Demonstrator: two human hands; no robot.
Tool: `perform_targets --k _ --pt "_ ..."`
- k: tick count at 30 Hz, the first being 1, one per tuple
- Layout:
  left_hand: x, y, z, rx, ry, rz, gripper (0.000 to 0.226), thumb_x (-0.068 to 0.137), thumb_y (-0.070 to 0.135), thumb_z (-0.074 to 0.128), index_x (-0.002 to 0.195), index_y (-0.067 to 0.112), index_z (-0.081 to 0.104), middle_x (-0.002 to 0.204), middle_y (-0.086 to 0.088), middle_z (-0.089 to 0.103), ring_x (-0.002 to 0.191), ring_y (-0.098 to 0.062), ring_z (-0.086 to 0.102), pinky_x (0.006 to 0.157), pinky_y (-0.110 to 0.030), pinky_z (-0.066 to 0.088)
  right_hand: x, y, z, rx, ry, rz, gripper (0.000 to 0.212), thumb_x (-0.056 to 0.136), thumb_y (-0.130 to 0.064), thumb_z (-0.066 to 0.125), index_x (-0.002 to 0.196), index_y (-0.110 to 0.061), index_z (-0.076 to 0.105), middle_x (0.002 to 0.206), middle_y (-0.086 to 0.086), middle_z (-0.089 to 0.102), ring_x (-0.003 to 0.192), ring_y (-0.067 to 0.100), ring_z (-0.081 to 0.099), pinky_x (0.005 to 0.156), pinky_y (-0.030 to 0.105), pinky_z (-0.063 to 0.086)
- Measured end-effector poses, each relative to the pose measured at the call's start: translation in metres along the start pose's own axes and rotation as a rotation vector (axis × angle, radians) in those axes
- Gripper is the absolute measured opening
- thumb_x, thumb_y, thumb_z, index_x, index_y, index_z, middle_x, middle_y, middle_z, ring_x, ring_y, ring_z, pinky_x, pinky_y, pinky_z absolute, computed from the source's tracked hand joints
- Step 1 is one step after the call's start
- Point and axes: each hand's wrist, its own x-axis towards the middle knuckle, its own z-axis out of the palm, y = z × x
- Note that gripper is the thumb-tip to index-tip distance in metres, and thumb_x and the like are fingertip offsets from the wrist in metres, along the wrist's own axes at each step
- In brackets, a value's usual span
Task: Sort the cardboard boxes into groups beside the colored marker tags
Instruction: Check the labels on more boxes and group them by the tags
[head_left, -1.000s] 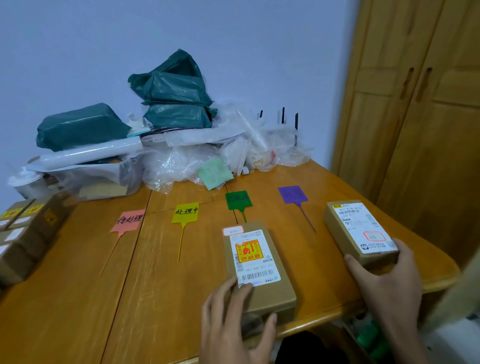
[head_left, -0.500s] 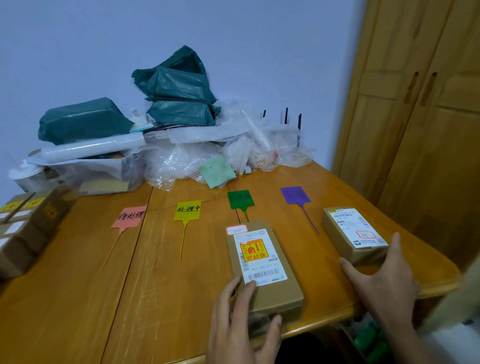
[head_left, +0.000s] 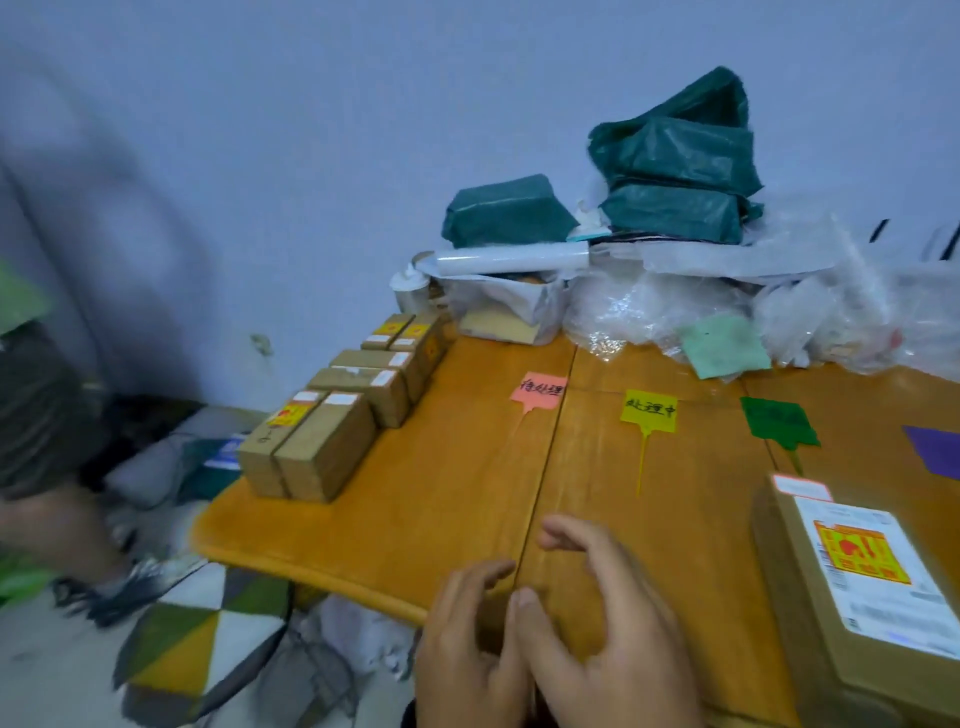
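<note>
Several cardboard boxes (head_left: 332, 410) stand in a row along the wooden table's (head_left: 441, 509) left edge, some with yellow stickers. One labelled box (head_left: 852, 592) lies at the right, below the green tag (head_left: 776, 421). A pink tag (head_left: 537, 389), a yellow tag (head_left: 649, 410) and part of a purple tag (head_left: 935, 449) lie in a line across the table. My left hand (head_left: 467, 649) and my right hand (head_left: 597, 629) hover side by side over the table's near edge, fingers curled apart, holding nothing.
Green wrapped parcels (head_left: 675, 171), a white roll and clear plastic bags (head_left: 675, 306) are piled at the table's far side against the wall. A person (head_left: 31, 415) stands at the far left. Bags and a patterned mat (head_left: 197, 644) cover the floor.
The view has swung left. Both hands have let go of the two boxes at the right and come together near the table's front edge. The purple-tag box is out of view.
</note>
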Motion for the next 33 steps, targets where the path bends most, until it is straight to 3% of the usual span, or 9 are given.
perform_targets --k 5,8,12,15,19,23,25,28,33 --pt "0.049 -0.053 -0.082 0.057 0.127 -0.339 0.020 0.094 0.029 0.069 0.102 0.047 0.062 0.110 0.022 0.063 0.108 -0.006 0.059 0.091 -0.039 0.052 0.066 -0.034 0.102 0.137 -0.315 0.158 0.046 0.085 -0.050 0.066 0.127 -0.048 0.048 0.120 -0.022 0.059 0.117 0.000 0.056 0.098 0.028 0.049" --pt "0.088 -0.084 -0.125 0.008 0.273 -0.378 0.015 0.096 0.032 0.066 0.107 0.043 0.063 0.116 0.016 0.063 0.111 -0.011 0.058 0.088 -0.036 0.049 0.099 -0.048 0.147 0.231 -0.369 0.243 0.047 0.092 -0.042 0.068 0.134 -0.034 0.050 0.124 -0.009 0.060 0.116 0.010 0.058 0.095 0.029 0.047" --pt "0.145 -0.126 -0.164 -0.090 0.439 -0.422 0.023 0.096 0.036 0.064 0.118 0.032 0.060 0.123 0.004 0.062 0.119 -0.016 0.057 0.091 -0.029 0.045 0.133 -0.073 0.205 0.357 -0.430 0.351 0.063 0.096 -0.045 0.062 0.151 -0.027 0.036 0.137 -0.001 0.052 0.116 0.018 0.055 0.083 0.027 0.044" --pt "0.182 -0.151 -0.177 -0.121 0.403 -0.554 0.046 0.094 0.050 0.057 0.134 0.028 0.053 0.133 0.004 0.059 0.124 -0.017 0.054 0.101 -0.037 0.044 0.151 -0.088 0.245 0.426 -0.441 0.415 0.074 0.096 -0.046 0.060 0.158 -0.021 0.028 0.147 0.001 0.051 0.130 0.022 0.053 0.100 0.033 0.042" --pt "0.208 -0.168 -0.176 -0.157 0.215 -0.676 0.048 0.090 0.063 0.051 0.123 0.029 0.063 0.117 0.007 0.068 0.111 -0.016 0.061 0.098 -0.040 0.049 0.169 -0.093 0.282 0.448 -0.412 0.518 0.082 0.088 -0.057 0.056 0.158 -0.023 0.031 0.152 0.001 0.051 0.135 0.028 0.052 0.110 0.044 0.043" --pt "0.203 -0.156 -0.163 -0.088 0.118 -0.676 0.035 0.093 0.053 0.058 0.099 0.021 0.070 0.092 0.002 0.071 0.093 -0.019 0.066 0.075 -0.033 0.050 0.163 -0.092 0.287 0.460 -0.433 0.533 0.075 0.081 -0.057 0.059 0.151 -0.034 0.043 0.138 -0.003 0.063 0.116 0.020 0.063 0.093 0.039 0.052" --pt "0.188 -0.146 -0.162 -0.144 0.153 -0.651 0.023 0.094 0.043 0.063 0.105 0.024 0.069 0.097 0.007 0.071 0.096 -0.013 0.066 0.071 -0.027 0.045 0.154 -0.091 0.276 0.487 -0.424 0.515 0.073 0.077 -0.055 0.063 0.147 -0.041 0.046 0.131 -0.009 0.068 0.106 0.012 0.067 0.090 0.036 0.054" --pt "0.155 -0.122 -0.164 -0.289 0.163 -0.605 0.020 0.092 0.032 0.070 0.110 0.025 0.066 0.107 0.007 0.075 0.100 -0.007 0.069 0.076 -0.024 0.047 0.137 -0.089 0.249 0.590 -0.404 0.455 0.046 0.087 -0.037 0.067 0.131 -0.044 0.057 0.113 -0.022 0.070 0.097 -0.001 0.067 0.080 0.023 0.053" --pt "0.113 -0.085 -0.163 -0.524 0.125 -0.586 0.050 0.075 0.042 0.084 0.111 0.017 0.060 0.112 0.008 0.077 0.095 -0.007 0.075 0.075 -0.026 0.053 0.103 -0.078 0.189 0.738 -0.387 0.440 0.046 0.085 -0.027 0.079 0.122 -0.050 0.063 0.113 -0.021 0.076 0.104 0.003 0.073 0.099 0.041 0.056"
